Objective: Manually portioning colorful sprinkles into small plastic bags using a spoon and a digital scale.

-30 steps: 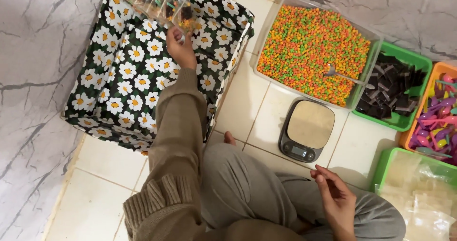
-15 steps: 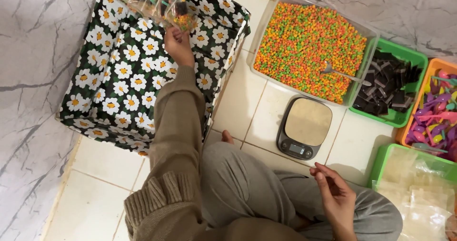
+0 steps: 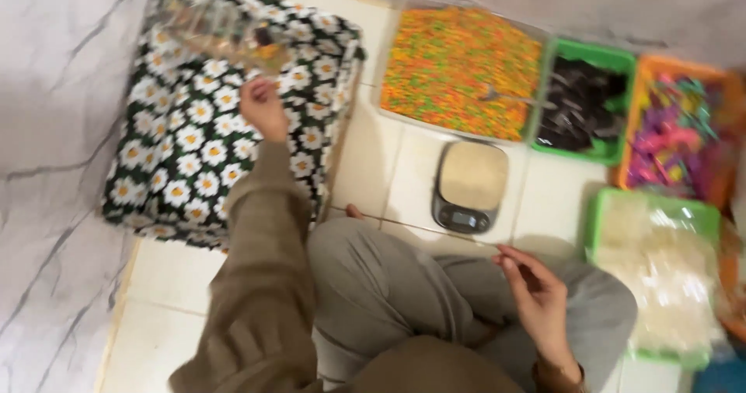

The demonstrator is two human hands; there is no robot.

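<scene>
Pale floor tiles (image 3: 198, 280) meet a marbled grey wall along the left and top edges in the head view, which is blurred throughout. On the tiles at upper left stands a box wrapped in dark cloth with white daisies (image 3: 183, 140), and a clear packet holding orange and dark bits (image 3: 233, 32) lies on its top near the far edge. To the right sits a clear tub of orange and green pellets (image 3: 458, 71) with a pale scoop resting in it, then a green basket of dark pieces (image 3: 583, 109), then an orange basket of pink and purple pieces (image 3: 672, 133). A small kitchen scale (image 3: 468, 185) stands on the tiles just in front of the pellet tub, and a green basket of clear packets (image 3: 660, 273) lies at the right, beside the person's knee. Grey-trousered crossed legs fill the lower middle, a bare toe showing near the box. The left hand (image 3: 263, 109), on an arm in a brown sleeve, is stretched over the box just below the packet; its fingers look curled, though I cannot tell whether they touch the packet or the cloth. The right hand (image 3: 536, 300) hovers above the right knee, thumb and forefinger pinched together, the other fingers loosely bent; whether anything sits in that pinch cannot be made out.
</scene>
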